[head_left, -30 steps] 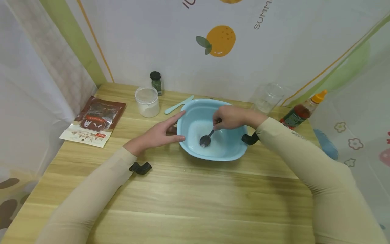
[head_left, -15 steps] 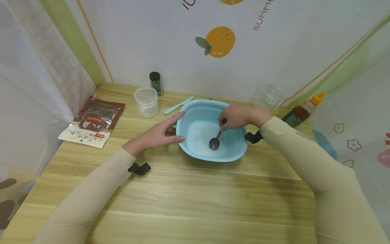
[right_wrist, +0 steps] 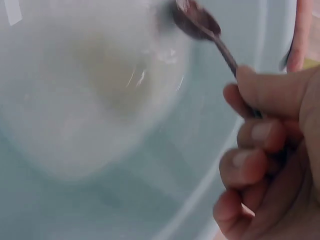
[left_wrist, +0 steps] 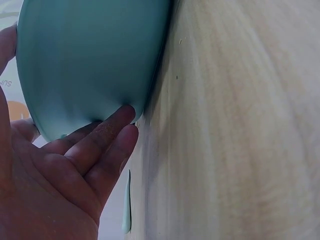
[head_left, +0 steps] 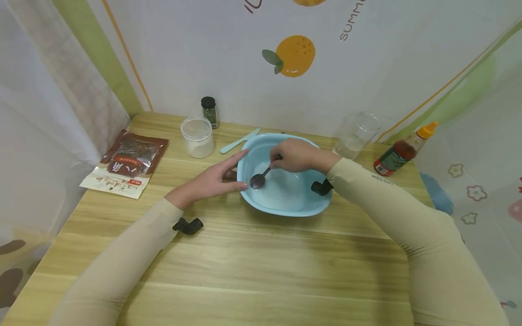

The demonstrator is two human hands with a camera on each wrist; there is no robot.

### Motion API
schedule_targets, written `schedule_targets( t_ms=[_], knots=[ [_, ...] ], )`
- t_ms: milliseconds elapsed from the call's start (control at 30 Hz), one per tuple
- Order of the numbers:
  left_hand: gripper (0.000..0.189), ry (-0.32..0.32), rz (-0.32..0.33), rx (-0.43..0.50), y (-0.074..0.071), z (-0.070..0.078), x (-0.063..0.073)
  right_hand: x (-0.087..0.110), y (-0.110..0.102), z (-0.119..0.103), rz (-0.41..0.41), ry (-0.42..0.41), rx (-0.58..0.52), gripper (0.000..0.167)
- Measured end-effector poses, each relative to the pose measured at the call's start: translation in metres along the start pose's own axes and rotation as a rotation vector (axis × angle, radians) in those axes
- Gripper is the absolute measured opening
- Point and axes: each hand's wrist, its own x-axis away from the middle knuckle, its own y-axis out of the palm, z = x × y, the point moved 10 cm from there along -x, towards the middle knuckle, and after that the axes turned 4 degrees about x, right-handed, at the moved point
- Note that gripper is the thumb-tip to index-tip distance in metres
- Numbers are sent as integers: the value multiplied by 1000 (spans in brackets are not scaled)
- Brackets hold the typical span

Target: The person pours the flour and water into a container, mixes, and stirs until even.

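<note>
A light blue basin (head_left: pixel 285 206) holds a thin layer of cloudy whitish liquid (right_wrist: pixel 75 115). My left hand (head_left: pixel 208 183) steadies it from the left: thumb and index tip lie on the rim, while the other fingers, nearly straight, press the outer wall, as the left wrist view shows. My right hand (head_left: pixel 297 156) reaches over the basin and grips a dark metal spoon (head_left: pixel 258 181) by its handle, fingers curled round it. The spoon's bowl is low near the basin's left wall, and the right wrist view shows it wet and shiny. Part of the handle is hidden in the hand.
Behind the left hand stand a lidded tub of white powder (head_left: pixel 197 140) and a black-capped spice jar (head_left: pixel 209 112). A pale green spatula-like tool (head_left: pixel 238 141) lies beside the basin. A brown packet (head_left: pixel 128 163) is left; a clear cup (head_left: pixel 356 133) and a red sauce bottle (head_left: pixel 397 154) stand right.
The spoon first shifts right across the basin, then sweeps left to near the left wall, my right hand and forearm moving with it. My left hand and the basin stay in place.
</note>
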Motion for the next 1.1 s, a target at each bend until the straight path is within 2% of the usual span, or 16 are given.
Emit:
schedule_targets(
  t_ms=[167,267,367,467,567,733,867,1000,1100],
  knots=[
    [100,2,1,10,1,1,-1,4,-9,18,84,103,33,19],
    [101,2,8,9,0,1,-1,8,-16,26,141,131,102,18],
    [101,-1,13,5,0,1,0,15,-24,31,160,155,189,25],
    [101,-8,13,4,0,1,1,23,-27,35,113,179,236,36],
    [101,-10,10,11,0,1,1,31,-29,37,36,184,268,41],
    [100,-7,5,15,0,1,0,40,-20,33,-134,152,249,30],
    [100,-4,5,10,0,1,1,43,-6,22,-260,94,161,19],
    [100,-3,5,17,0,1,1,38,6,5,-293,-11,61,17],
    [100,-3,2,29,1,2,1,31,11,-4,-245,-69,-4,17]
  ],
)
